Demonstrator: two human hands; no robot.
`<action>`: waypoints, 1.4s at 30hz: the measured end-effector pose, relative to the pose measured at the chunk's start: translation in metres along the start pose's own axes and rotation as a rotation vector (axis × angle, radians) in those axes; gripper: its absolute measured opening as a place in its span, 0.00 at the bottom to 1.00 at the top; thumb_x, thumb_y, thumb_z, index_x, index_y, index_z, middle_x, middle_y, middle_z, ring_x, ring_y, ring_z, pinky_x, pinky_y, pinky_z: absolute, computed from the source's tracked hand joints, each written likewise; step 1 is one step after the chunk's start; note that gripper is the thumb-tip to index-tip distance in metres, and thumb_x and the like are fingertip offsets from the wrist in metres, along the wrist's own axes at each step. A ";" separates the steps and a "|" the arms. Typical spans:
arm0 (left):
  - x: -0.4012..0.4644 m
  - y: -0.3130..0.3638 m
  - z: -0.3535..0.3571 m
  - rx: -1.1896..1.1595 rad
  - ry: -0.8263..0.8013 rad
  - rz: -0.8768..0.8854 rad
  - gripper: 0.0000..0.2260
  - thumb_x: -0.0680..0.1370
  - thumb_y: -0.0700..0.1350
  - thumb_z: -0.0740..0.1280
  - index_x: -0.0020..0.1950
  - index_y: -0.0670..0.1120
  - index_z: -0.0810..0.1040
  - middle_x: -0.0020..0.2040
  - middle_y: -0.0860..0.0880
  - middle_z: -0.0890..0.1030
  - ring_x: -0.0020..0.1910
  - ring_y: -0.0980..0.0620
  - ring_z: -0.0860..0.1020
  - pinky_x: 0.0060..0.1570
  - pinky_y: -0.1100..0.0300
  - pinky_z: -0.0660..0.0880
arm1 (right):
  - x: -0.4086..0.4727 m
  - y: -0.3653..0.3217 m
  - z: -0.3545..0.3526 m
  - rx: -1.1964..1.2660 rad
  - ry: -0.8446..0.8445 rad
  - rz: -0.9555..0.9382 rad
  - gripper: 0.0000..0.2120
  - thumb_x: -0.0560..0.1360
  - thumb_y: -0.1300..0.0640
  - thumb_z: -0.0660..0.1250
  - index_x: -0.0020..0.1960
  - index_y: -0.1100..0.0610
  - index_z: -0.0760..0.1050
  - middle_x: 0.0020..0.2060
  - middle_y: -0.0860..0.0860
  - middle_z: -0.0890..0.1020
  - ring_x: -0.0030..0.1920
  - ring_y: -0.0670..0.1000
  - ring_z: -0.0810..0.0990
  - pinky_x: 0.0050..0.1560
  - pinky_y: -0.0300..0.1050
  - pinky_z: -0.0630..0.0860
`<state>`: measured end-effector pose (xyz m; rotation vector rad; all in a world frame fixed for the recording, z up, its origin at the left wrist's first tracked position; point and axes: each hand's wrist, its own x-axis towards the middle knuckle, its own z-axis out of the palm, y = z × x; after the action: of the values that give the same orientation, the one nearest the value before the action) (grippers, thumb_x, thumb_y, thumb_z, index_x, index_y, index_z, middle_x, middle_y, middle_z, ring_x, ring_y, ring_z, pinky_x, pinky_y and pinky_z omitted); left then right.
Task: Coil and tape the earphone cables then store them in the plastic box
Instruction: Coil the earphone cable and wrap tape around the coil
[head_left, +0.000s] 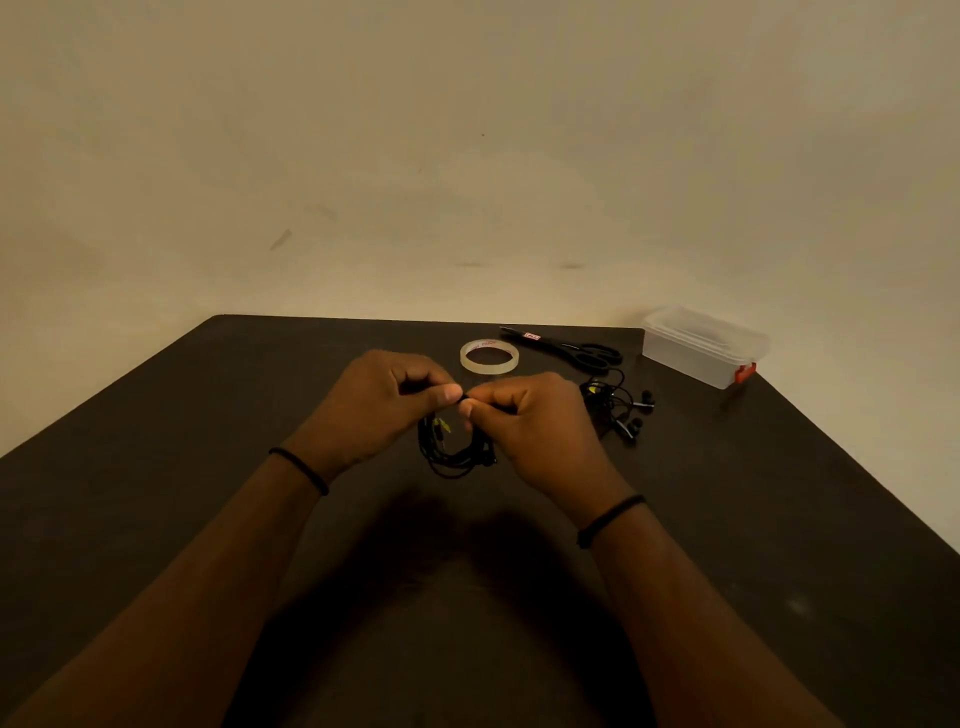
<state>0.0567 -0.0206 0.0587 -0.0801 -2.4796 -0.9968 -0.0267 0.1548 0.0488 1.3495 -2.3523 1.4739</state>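
Head view is showing a coiled earphone cable hanging between the two hands, just above the bench. Its top is being pinched where the left hand and the right hand are meeting, thumbs and forefingers curled tight on the bundle, so both hands are clamped on it and nearly touching each other. Loops of the coil are drooping below the fingers toward the person. It is looking thin, black and loosely wound, with a small yellowish piece showing among the strands near the left hand; whether tape is already on it I cannot tell.

Just right of the coil, past the right hand, a second earphone set is lying on the bench in a loose tangle, black, with its earbuds spread out on the far right side. Beyond the coil, a roll of clear tape is lying flat. Further right of that roll, black scissors are lying with the blades pointing left. Well to the right of the coil, at the bench's far corner, a translucent plastic box with a red clasp is sitting with its lid on. A thin black band is circling each wrist.
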 end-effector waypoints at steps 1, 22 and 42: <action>0.000 0.001 0.000 -0.030 -0.045 -0.006 0.06 0.77 0.45 0.68 0.48 0.48 0.84 0.43 0.51 0.84 0.43 0.53 0.82 0.47 0.54 0.79 | 0.000 0.000 -0.001 0.013 -0.030 0.024 0.07 0.76 0.56 0.70 0.41 0.52 0.84 0.26 0.42 0.78 0.27 0.38 0.74 0.29 0.30 0.68; 0.007 -0.012 0.028 0.074 -0.019 -0.509 0.07 0.79 0.46 0.67 0.43 0.47 0.82 0.35 0.48 0.80 0.34 0.53 0.78 0.38 0.61 0.76 | 0.020 0.047 0.028 0.226 -0.140 0.309 0.08 0.75 0.52 0.72 0.46 0.56 0.85 0.41 0.51 0.86 0.41 0.49 0.83 0.46 0.42 0.80; 0.007 -0.056 0.033 0.003 0.228 -0.387 0.07 0.79 0.45 0.66 0.43 0.49 0.81 0.34 0.53 0.79 0.30 0.59 0.76 0.33 0.68 0.70 | 0.110 0.093 0.056 -0.064 0.292 0.183 0.11 0.79 0.50 0.64 0.45 0.53 0.81 0.38 0.44 0.82 0.44 0.46 0.79 0.55 0.52 0.75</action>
<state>0.0250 -0.0406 0.0055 0.5042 -2.3294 -1.0844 -0.1378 0.0574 0.0038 0.8556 -2.3571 1.5057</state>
